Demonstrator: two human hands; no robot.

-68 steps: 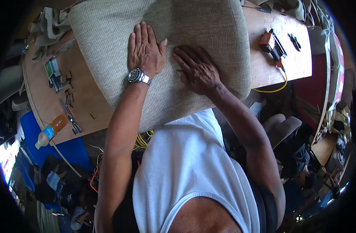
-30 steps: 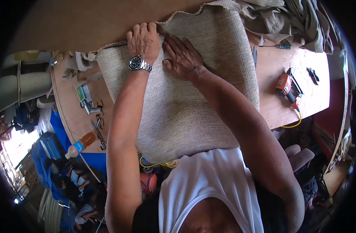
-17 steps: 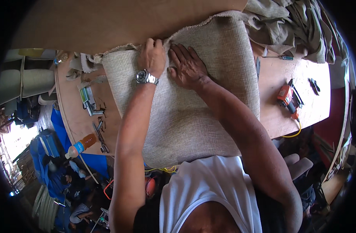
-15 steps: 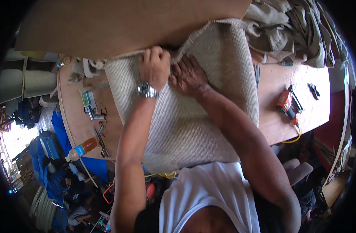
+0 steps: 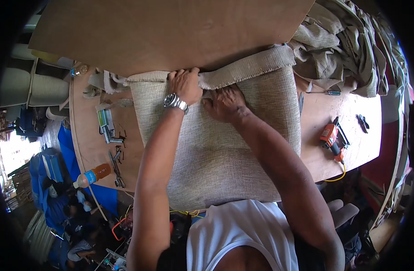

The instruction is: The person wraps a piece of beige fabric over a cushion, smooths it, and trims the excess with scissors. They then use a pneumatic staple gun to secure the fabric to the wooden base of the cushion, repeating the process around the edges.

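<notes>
A beige woven upholstery fabric (image 5: 220, 149) covers a broad padded piece in front of me, its far edge folded back as a frayed flap (image 5: 252, 65). My left hand (image 5: 185, 88), with a metal watch on its wrist, is closed over the fabric's far edge, left of the middle. Close to its right, my right hand (image 5: 226, 104) lies palm down on the cover, thumb apart. The fingertips of that hand are hidden under the flap. A large brown board (image 5: 171, 31) rises just beyond the folded edge.
An orange staple gun (image 5: 332, 137) with a yellow hose, a screwdriver (image 5: 331, 92) and a small black tool (image 5: 363, 123) lie on the table at right. Scissors (image 5: 116, 174), loose staples and a bottle (image 5: 93, 176) are at left. Crumpled fabric (image 5: 337, 49) is heaped at the far right.
The far edge of the fabric now lies folded toward me as a wider flap. My right hand's fingers have gone under it. The left hand remains at the edge.
</notes>
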